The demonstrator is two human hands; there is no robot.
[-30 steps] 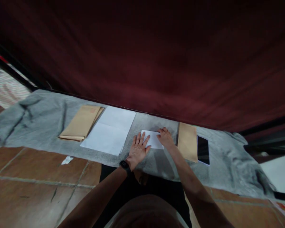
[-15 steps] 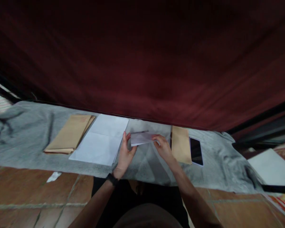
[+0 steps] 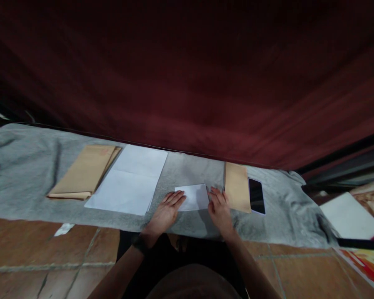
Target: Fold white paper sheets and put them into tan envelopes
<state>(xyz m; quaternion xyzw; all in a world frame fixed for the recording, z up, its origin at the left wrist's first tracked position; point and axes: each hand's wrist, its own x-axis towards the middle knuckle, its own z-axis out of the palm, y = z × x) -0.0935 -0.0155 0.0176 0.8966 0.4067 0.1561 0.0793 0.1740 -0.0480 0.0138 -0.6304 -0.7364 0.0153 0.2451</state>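
Note:
A small folded white paper [image 3: 195, 197] lies flat on the grey cloth in front of me. On its left end rests my left hand [image 3: 167, 209], fingers stretched out and palm down. My right hand [image 3: 220, 207] is at the paper's right edge, its fingers spread and lying on or just beside it. To the left are larger white sheets [image 3: 127, 178] with a crease across the middle. A brown envelope [image 3: 237, 187] lies just right of my right hand.
Brown envelopes [image 3: 84, 170] are stacked at the left. A phone [image 3: 257, 196] lies beside the single envelope. The grey cloth [image 3: 286, 211] covers a narrow surface against a dark red drape [image 3: 187, 104]. A crumpled white scrap [image 3: 64, 229] is on the tiled floor.
The folded paper has come down from between my hands onto the cloth. Both hands have moved lower and flattened out, letting go of their pinch. The view has shifted slightly.

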